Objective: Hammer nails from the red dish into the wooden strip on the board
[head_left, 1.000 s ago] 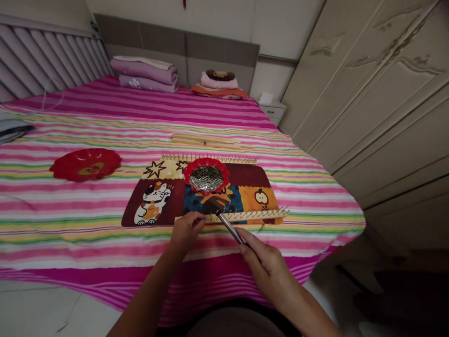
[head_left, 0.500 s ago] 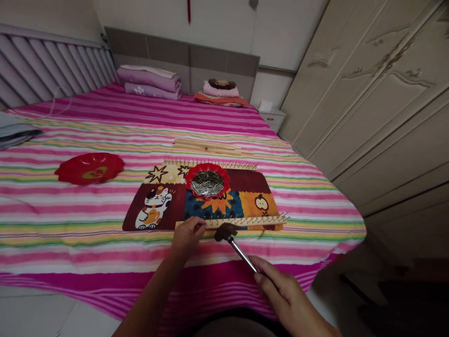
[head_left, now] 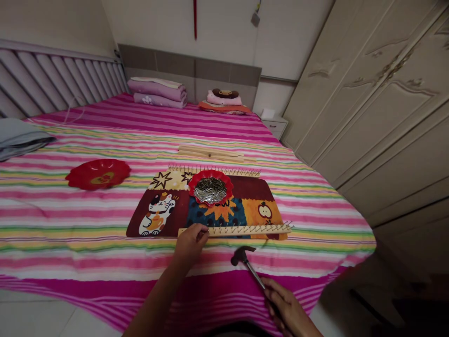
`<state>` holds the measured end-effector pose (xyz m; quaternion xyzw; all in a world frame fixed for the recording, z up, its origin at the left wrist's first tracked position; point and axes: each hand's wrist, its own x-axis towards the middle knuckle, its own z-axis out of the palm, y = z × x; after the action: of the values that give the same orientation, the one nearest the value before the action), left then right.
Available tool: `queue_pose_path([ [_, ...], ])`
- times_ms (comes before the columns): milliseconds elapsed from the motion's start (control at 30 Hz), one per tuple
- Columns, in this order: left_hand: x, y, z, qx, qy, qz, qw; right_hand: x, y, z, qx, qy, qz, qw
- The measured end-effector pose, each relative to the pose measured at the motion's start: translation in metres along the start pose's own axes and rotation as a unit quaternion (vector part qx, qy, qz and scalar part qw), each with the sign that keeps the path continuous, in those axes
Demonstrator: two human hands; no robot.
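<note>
My right hand (head_left: 284, 306) grips the handle of a small hammer (head_left: 245, 262), whose dark head hangs just above the bedspread, below the near wooden strip (head_left: 245, 230). That strip carries a row of upright nails. My left hand (head_left: 189, 241) is pinched closed at the strip's left end, on something too small to make out. A red dish full of nails (head_left: 210, 188) sits on a colourful cartoon mat (head_left: 161, 210). A second nailed strip (head_left: 213, 170) lies along the mat's far edge.
An empty red dish (head_left: 98, 173) lies to the left on the striped bedspread (head_left: 87, 210). Loose wooden strips (head_left: 210, 153) lie farther back. Folded bedding (head_left: 157, 91) and pillows are at the headboard. A wardrobe (head_left: 379, 93) stands to the right.
My right hand has drawn the hammer back toward me, off the near strip and down to the bed's front. My left hand stays at the strip's left end.
</note>
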<state>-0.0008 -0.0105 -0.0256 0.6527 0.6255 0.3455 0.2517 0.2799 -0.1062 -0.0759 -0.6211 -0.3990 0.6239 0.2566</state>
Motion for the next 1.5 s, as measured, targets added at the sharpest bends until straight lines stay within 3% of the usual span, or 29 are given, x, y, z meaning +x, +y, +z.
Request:
queue_pose_path([
  [167, -0.004, 0.0, -0.001, -0.02, 0.011, -0.002, 1.0, 0.001, 0.0, 0.001, 0.032, 0.001, -0.001, 0.999],
  [267, -0.001, 0.001, -0.014, -0.057, 0.023, -0.03, 0.998, 0.004, 0.003, -0.001, 0.038, -0.016, 0.006, 0.999],
  [400, 0.029, 0.007, -0.038, -0.008, 0.085, -0.022, 0.996, 0.008, 0.01, -0.002, 0.056, -0.022, 0.0, 0.998],
  [500, 0.065, 0.014, -0.044, 0.067, 0.078, 0.016, 0.995, 0.008, 0.013, -0.001, 0.062, -0.019, 0.005, 0.998],
  [700, 0.12, 0.028, -0.012, 0.229, -0.01, 0.053, 0.972, 0.011, 0.016, 0.0, 0.081, -0.022, 0.02, 0.996],
  [867, 0.136, 0.034, 0.011, 0.272, -0.044, -0.016, 0.961, 0.014, 0.016, -0.002, 0.081, -0.055, 0.038, 0.994],
  [1033, 0.138, 0.033, 0.012, 0.232, -0.038, -0.037, 0.971, 0.012, 0.013, 0.0, 0.074, -0.029, 0.031, 0.996],
  [1333, 0.136, 0.022, -0.016, 0.076, -0.008, -0.049, 0.996, 0.017, 0.018, 0.001, 0.085, -0.031, 0.019, 0.996],
  [1433, 0.131, 0.02, -0.025, -0.062, 0.007, -0.068, 0.996, 0.018, 0.02, 0.002, 0.092, -0.018, 0.016, 0.995],
  [1500, 0.129, 0.022, -0.031, -0.194, 0.013, -0.091, 0.977, 0.019, 0.019, 0.003, 0.09, -0.016, 0.017, 0.996],
])
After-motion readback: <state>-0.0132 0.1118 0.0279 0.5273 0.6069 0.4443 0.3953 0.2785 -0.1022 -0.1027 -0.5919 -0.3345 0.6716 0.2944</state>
